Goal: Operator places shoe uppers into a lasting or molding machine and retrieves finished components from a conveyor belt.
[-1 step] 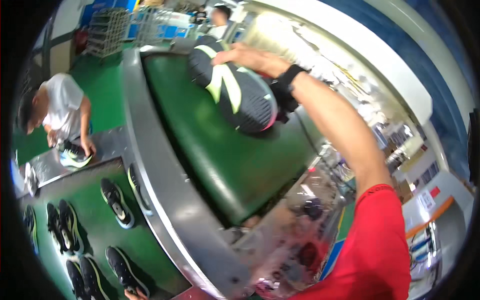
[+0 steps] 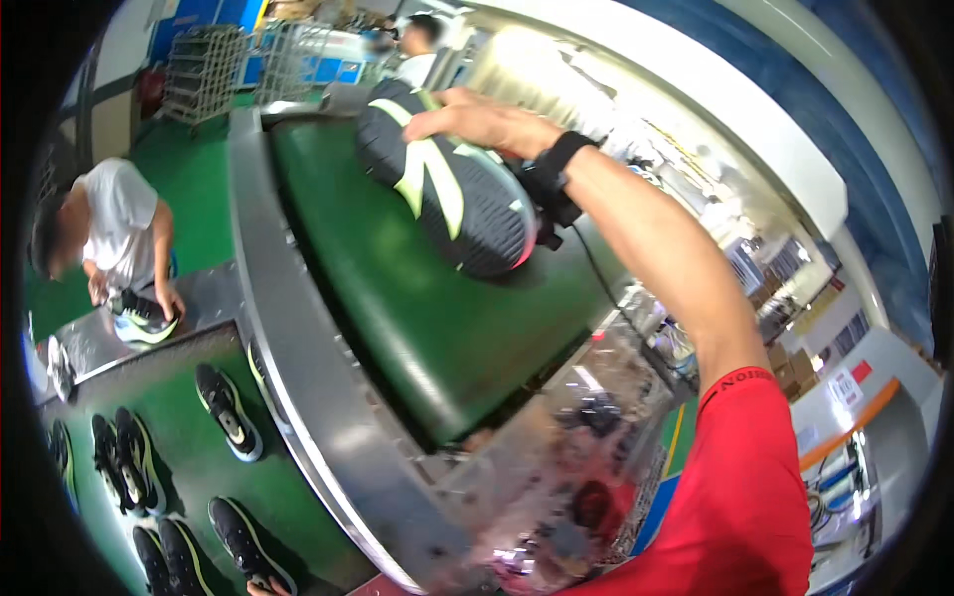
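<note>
My right hand grips a sneaker by its edge, with the thumb across the sole. The patterned sole is black with pale yellow-green stripes and faces me, tilted above the green conveyor belt. A black band circles my right wrist. At the lower edge, my left hand shows only its fingers, closed at the end of a black sneaker with a light sole. That shoe is over the lower green surface; whether it rests there I cannot tell.
Several black sneakers stand on the lower surface. A metal rail divides it from the belt. At left a co-worker handles another sneaker. Behind the belt stands a lit machine; wire racks are farther back.
The whole scene has shifted slightly left in the view. My right hand still holds its sneaker at nearly the same tilt, and my left fingers stay at the other one.
</note>
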